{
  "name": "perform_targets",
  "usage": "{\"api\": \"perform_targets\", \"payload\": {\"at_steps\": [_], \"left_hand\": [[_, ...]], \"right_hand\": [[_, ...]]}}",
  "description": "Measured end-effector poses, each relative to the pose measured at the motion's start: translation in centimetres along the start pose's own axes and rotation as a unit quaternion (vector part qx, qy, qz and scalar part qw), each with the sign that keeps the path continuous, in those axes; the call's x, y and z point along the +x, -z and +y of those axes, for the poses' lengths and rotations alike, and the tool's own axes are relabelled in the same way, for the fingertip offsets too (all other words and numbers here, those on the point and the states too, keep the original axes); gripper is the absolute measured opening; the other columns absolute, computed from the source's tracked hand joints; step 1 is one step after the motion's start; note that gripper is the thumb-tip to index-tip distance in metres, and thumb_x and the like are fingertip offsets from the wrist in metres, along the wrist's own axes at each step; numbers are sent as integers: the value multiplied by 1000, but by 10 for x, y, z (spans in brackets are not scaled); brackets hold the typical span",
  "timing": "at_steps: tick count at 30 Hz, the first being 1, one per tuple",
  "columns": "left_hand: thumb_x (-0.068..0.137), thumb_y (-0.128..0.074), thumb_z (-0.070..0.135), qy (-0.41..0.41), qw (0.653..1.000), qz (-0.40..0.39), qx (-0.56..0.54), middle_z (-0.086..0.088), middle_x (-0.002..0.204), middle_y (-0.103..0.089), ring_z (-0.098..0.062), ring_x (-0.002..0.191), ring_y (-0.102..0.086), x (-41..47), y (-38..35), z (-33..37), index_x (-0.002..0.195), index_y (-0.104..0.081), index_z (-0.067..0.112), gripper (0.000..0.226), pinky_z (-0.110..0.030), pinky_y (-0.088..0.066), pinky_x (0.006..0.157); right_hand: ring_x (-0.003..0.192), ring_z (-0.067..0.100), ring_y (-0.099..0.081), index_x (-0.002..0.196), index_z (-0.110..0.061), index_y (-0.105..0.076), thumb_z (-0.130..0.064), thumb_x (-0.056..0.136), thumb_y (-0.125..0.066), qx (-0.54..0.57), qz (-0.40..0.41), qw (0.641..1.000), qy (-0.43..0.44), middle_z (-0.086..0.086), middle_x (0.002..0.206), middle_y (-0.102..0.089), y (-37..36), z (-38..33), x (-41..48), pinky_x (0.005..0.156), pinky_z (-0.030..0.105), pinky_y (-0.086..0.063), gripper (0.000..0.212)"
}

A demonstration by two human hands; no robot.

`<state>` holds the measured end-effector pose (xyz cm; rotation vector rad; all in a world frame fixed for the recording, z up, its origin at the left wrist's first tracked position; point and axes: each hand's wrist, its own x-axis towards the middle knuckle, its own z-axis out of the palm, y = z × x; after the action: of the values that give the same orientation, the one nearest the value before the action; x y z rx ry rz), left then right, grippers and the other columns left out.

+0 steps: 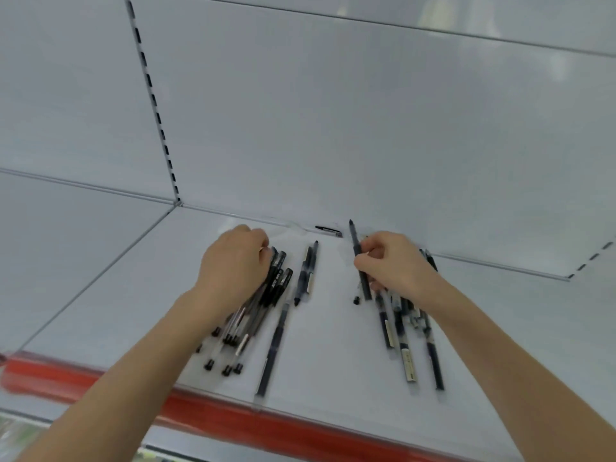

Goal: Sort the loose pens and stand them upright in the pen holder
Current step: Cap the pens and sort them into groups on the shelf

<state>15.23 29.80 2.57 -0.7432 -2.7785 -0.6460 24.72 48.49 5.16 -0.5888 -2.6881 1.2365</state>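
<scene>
Loose black and clear pens lie on a white shelf (326, 335). My left hand (233, 261) rests curled over a bunch of black-capped pens (253, 311) on the left and grips their upper ends. My right hand (393, 261) pinches one dark pen (360, 261) that points up and away from me. Several more pens (406, 331) lie under and below that hand. A single long dark pen (275, 348) and a shorter one (308, 271) lie between the two groups. No pen holder is in view.
One pen (328, 230) lies at the back edge of the shelf against the white rear panel (333, 128). A small black cap (356, 300) sits loose beside the right group. A red price strip (233, 415) runs along the shelf's front edge.
</scene>
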Motion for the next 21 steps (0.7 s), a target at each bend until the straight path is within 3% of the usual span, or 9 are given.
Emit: {"api": "perform_targets", "payload": {"at_steps": [3, 6, 9, 12, 14, 16, 18, 20, 21], "left_hand": [[93, -45, 21, -5, 999, -35, 9, -13, 117, -56, -30, 108, -52, 38, -11, 0, 115, -56, 7, 29, -35, -41, 86], [92, -46, 20, 0, 997, -69, 36, -15, 121, -54, -32, 112, -50, 66, -25, 0, 117, -54, 4, 30, -36, -41, 89], [89, -48, 15, 11, 993, -105, 42, -14, 121, -56, -31, 111, -52, 80, -36, -3, 114, -56, 4, 29, -35, -42, 87], [88, -49, 13, 14, 993, -117, 27, -14, 118, -58, -30, 107, -54, 86, -41, -5, 109, -59, 5, 25, -35, -43, 86], [89, -49, 14, 10, 993, -118, 8, -13, 117, -59, -30, 107, -54, 87, -40, -5, 108, -60, 5, 23, -35, -44, 87], [90, -51, 14, 5, 993, -92, -77, -13, 113, -62, -25, 102, -57, 85, -33, -1, 107, -62, 5, 22, -31, -44, 86], [90, -53, 11, 3, 971, -59, -232, -12, 97, -66, -8, 82, -62, 77, -19, 9, 102, -64, 7, 17, -24, -44, 75], [91, -51, 7, 17, 902, -66, -425, -7, 82, -66, 2, 63, -62, 59, -1, 22, 104, -61, 13, 17, -21, -50, 68], [91, -51, 5, 22, 862, -76, -501, -6, 79, -65, 0, 62, -64, 50, 6, 28, 106, -60, 15, 20, -21, -54, 70]], "right_hand": [[58, 15, -56, 96, -10, -54, -10, 84, -56, 29, 8, 1000, 5, 1, 74, -58, 6, 7, -7, 63, 31, -55, 12], [71, 14, -57, 97, -13, -54, -11, 83, -57, 28, 4, 1000, 2, 1, 81, -60, 4, 15, -14, 60, 27, -54, 15], [65, 11, -57, 97, -13, -54, -13, 84, -57, 25, 0, 1000, 2, 0, 80, -61, 5, 20, -18, 56, 25, -51, 14], [62, 13, -57, 95, -13, -55, -14, 83, -58, 24, 2, 1000, -1, 7, 85, -69, 8, 21, -20, 68, 36, -52, 12], [59, 12, -54, 95, -14, -55, -15, 83, -58, 26, 3, 1000, 1, 10, 88, -71, 10, 19, -23, 68, 36, -50, 12], [60, 13, -54, 95, -14, -55, -12, 83, -58, 41, 8, 999, 7, 9, 86, -72, 13, 15, -27, 67, 37, -48, 12], [66, 19, -55, 92, -14, -55, -8, 84, -55, 70, 24, 997, 29, 2, 76, -72, 17, 8, -31, 66, 40, -49, 10], [63, 20, -52, 86, -16, -55, -6, 86, -53, 104, 47, 992, 56, -3, 64, -70, 20, 0, -36, 60, 37, -47, 10], [61, 20, -50, 84, -18, -56, -6, 86, -52, 119, 56, 989, 70, -4, 59, -67, 21, -5, -40, 56, 33, -44, 12]]}}
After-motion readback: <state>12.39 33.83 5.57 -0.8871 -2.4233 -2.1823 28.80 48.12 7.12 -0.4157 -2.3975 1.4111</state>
